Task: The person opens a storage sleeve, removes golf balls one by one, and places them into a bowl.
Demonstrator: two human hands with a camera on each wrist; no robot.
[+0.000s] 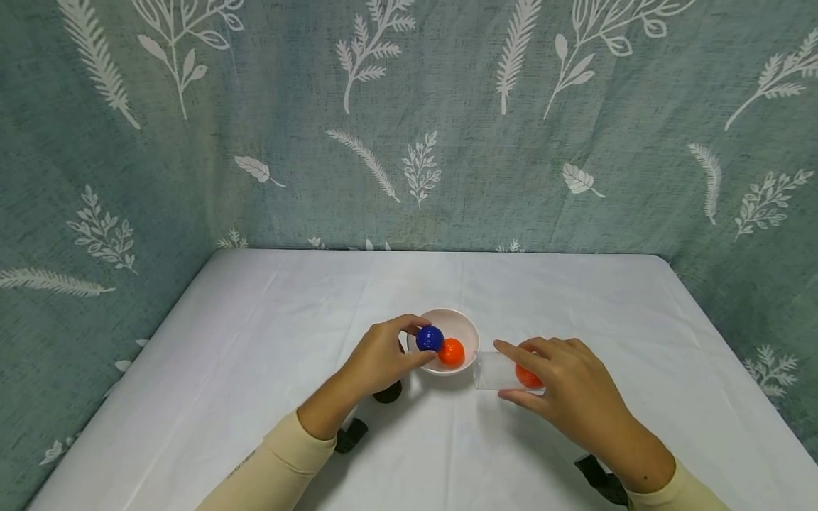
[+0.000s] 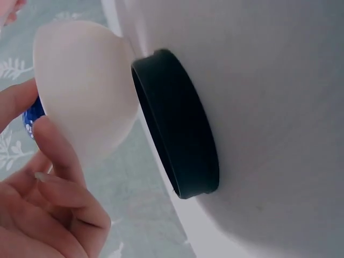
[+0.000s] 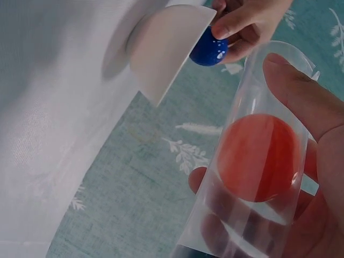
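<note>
Desk [image 1: 255, 369], white cloth over it, teal leaf-print curtain [image 1: 192, 177] behind and to both sides. White bowl [image 1: 461, 328] sits mid-desk, just ahead of me, one orange ball [image 1: 451, 352] lying inside. My right hand [image 1: 569, 387] lies right of the bowl, fingers and thumb curled round a clear tube [image 1: 493, 370] lying on its side, its open end toward the bowl; a second orange ball [image 3: 259, 157] sits inside the tube (plain in the right wrist view). My left hand [image 1: 380, 358] is at the bowl's near-left rim, thumb and fingertips pinching a blue ball [image 1: 429, 338] over the bowl, beside the orange one. Black round lid [image 2: 177, 123] lies on the desk just under my left wrist.
</note>
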